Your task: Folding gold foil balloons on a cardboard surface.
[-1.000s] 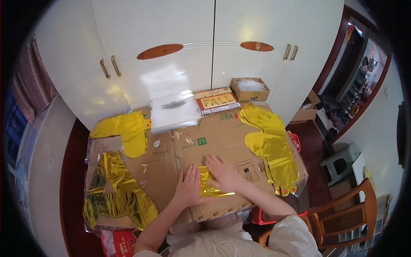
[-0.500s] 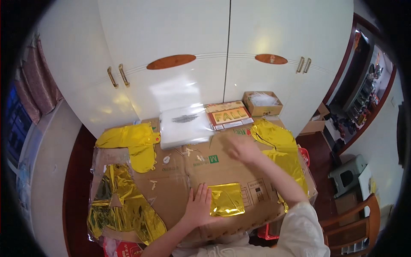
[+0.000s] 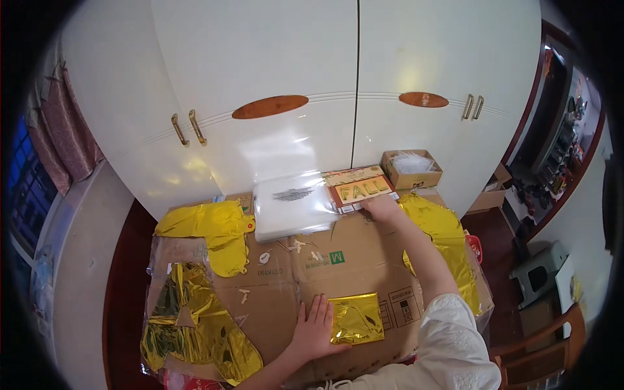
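My left hand (image 3: 314, 328) lies flat on the brown cardboard sheet (image 3: 338, 279), its fingers against the left edge of a folded gold foil piece (image 3: 357, 318). My right hand (image 3: 380, 209) is stretched out to the far edge of the cardboard and rests on the near edge of a flat printed packet with gold letters (image 3: 359, 188). Whether its fingers grip the packet I cannot tell. Beside that packet lies a white stack in clear plastic (image 3: 294, 207).
Gold foil balloons lie at the left (image 3: 211, 231), lower left (image 3: 192, 318) and right (image 3: 445, 244) of the cardboard. A small open cardboard box (image 3: 411, 169) stands against the white wardrobe doors (image 3: 312, 84). A wooden chair (image 3: 543, 351) is at lower right.
My right hand left the folded gold foil and reached forward to the printed packet at the far edge. My left hand stayed by the foil. The view tilted up toward the wardrobe.
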The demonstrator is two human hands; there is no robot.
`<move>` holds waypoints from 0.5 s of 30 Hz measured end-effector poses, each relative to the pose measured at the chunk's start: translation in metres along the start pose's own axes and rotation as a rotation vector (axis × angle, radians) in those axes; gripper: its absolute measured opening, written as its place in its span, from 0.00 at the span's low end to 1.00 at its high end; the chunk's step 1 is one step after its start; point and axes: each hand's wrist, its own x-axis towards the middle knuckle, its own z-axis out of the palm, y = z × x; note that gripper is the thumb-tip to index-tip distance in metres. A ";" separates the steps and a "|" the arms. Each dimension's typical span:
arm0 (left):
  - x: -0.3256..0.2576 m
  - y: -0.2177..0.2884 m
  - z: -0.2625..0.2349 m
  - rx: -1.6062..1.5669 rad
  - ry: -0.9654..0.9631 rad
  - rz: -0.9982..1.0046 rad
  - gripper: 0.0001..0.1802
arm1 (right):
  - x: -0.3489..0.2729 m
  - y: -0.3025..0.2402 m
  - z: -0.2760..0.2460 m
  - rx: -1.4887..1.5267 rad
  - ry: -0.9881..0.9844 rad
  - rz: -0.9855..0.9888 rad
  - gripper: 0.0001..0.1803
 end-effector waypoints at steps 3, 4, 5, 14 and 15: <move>0.002 0.000 0.000 -0.009 0.004 0.004 0.69 | 0.004 0.007 -0.008 0.069 -0.090 0.013 0.07; 0.002 0.000 0.000 -0.001 0.004 0.006 0.69 | 0.005 0.010 -0.010 0.074 -0.084 0.004 0.07; 0.003 0.000 0.001 0.010 0.000 0.008 0.69 | 0.007 0.013 -0.009 0.082 -0.077 -0.004 0.07; -0.001 0.001 0.002 -0.035 0.013 -0.005 0.68 | -0.016 0.000 -0.030 0.067 0.547 0.208 0.05; -0.002 0.002 0.001 -0.034 0.022 -0.001 0.67 | -0.028 -0.004 -0.043 0.075 0.717 0.230 0.05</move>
